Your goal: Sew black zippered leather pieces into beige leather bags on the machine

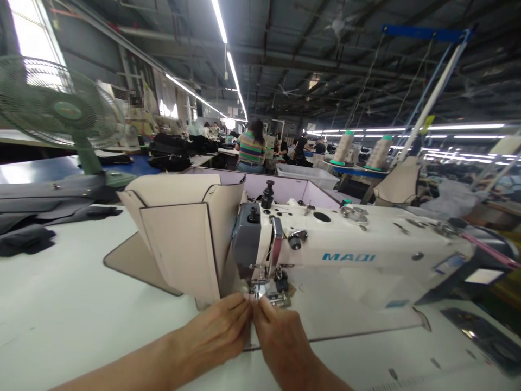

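A white sewing machine (391, 244) with a dark grey head cover stands in front of me. Close below its needle and presser foot (260, 290), my left hand (223, 326) and my right hand (280, 331) meet with fingertips pinched together. Between them runs the edge of a beige fabric piece (325, 315) with dark edging, which passes under the machine arm. To the left, a beige stitched panel (175, 244), shaped like a folded bag with dark edges, stands up on the table and leans by the machine head. The fingertips partly hide the stitching spot.
A green desk fan (65, 108) stands at the left behind dark fabric pieces (28, 239). Two thread cones (344, 146) sit on a stand behind the machine. A person in a striped top (251, 146) is farther back. The white tabletop (73, 320) spreads to the left.
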{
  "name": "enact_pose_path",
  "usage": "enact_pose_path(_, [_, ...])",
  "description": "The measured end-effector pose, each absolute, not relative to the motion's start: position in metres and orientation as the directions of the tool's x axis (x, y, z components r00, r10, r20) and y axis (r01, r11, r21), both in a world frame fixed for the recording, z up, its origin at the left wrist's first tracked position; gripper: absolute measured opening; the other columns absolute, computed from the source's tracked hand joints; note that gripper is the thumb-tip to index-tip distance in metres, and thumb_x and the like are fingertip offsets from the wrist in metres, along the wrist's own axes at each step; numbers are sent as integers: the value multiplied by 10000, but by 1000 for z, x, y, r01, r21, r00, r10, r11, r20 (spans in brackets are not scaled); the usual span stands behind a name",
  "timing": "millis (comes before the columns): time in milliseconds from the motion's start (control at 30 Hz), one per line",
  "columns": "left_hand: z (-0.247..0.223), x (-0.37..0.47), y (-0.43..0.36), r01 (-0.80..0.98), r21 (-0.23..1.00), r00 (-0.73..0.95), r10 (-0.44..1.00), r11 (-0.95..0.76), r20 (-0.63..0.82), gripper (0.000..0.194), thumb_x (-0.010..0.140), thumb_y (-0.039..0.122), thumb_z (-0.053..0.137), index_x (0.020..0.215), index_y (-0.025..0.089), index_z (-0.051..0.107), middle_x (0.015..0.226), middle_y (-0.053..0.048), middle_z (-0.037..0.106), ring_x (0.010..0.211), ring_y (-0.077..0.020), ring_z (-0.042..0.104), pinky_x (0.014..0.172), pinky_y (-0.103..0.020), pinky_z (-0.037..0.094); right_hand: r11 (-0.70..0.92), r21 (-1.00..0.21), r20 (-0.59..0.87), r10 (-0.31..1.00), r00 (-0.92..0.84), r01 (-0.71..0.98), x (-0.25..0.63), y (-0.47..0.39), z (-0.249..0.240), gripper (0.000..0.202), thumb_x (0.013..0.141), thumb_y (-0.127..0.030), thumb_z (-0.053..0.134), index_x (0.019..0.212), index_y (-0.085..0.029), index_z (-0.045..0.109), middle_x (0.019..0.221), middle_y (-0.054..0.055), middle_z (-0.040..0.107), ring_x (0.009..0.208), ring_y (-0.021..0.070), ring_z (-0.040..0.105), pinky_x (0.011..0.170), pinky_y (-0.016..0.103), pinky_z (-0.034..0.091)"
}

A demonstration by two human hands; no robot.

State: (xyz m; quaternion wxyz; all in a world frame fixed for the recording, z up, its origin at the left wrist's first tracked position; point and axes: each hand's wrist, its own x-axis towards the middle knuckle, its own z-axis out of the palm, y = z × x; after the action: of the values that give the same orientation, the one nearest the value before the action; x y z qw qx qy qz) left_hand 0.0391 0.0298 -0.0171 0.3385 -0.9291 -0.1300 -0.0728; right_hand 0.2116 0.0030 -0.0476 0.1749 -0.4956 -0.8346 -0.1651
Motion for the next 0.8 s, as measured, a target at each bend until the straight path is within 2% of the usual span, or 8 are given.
enact_pose_path(67, [-12, 39, 31, 286, -593, 957, 199, -753, 210, 138, 850, 245, 633, 872, 143, 723, 916, -84, 705, 932, -212, 576, 998, -370, 323, 496, 83, 440, 760, -478, 864, 212, 5, -47, 227, 889, -12, 438, 892, -173, 599, 764, 23, 610, 554, 148, 581, 445, 247, 424])
enact_pose_path(167, [-3, 37, 30, 323, -553, 946, 261, -768, 190, 150, 804, 296, 682, 854, 162, 729, 984, -77, 702, 1112, -244, 514, 1099, -408, 232, 523, 42, 430, 759, -488, 851, 211, 7, -46, 270, 912, -2, 400, 860, -174, 601, 744, 14, 611, 569, 137, 593, 459, 238, 424])
enact_pose_path(333, [7, 27, 28, 474, -570, 879, 399, -671, 261, 410, 661, 180, 753, 1065, 163, 686, 1232, -95, 616, 1263, -269, 411, 1130, -439, 230, 514, 34, 435, 764, -476, 857, 209, 10, -49, 266, 949, -32, 387, 902, -171, 609, 761, 21, 613, 606, 126, 598, 509, 211, 453])
enact_pose_path(400, [16, 23, 32, 487, -575, 870, 423, -657, 254, 446, 649, 131, 745, 1087, 165, 668, 1188, -95, 633, 1234, -282, 441, 1111, -465, 256, 523, 43, 426, 761, -489, 851, 209, 9, -51, 213, 926, -35, 451, 861, -160, 612, 775, 33, 616, 624, 133, 598, 513, 217, 462])
enact_pose_path(500, [29, 19, 41, 405, -611, 910, 363, -680, 199, 269, 736, 118, 694, 1002, 148, 678, 1000, -84, 682, 1033, -272, 557, 1056, -471, 294, 537, 52, 412, 756, -508, 842, 210, 5, -50, 82, 918, -104, 547, 872, -136, 607, 819, 28, 614, 661, 131, 595, 547, 227, 488])
enact_pose_path(600, [23, 15, 42, 288, -619, 958, 223, -731, 181, 107, 819, 138, 651, 916, 156, 691, 938, -51, 674, 904, -219, 575, 933, -381, 372, 540, 55, 411, 754, -512, 840, 210, 2, -49, 93, 945, -223, 570, 940, -135, 604, 876, 17, 612, 698, 116, 594, 607, 246, 517])
enact_pose_path(700, [-1, 13, 32, 268, -617, 956, 123, -740, 268, 84, 843, 144, 630, 860, 173, 707, 933, -43, 672, 893, -193, 569, 896, -336, 375, 541, 60, 412, 753, -514, 839, 210, -1, -49, 117, 941, -245, 585, 954, -130, 608, 893, 26, 619, 710, 120, 601, 623, 254, 523])
enact_pose_path(800, [-24, 15, 21, 317, -638, 932, 107, -702, 346, 138, 852, 152, 595, 911, 163, 719, 1017, -75, 675, 971, -212, 559, 942, -353, 356, 534, 68, 409, 755, -512, 843, 210, -3, -53, 94, 928, -212, 596, 951, -122, 612, 935, 44, 628, 726, 127, 609, 615, 250, 522])
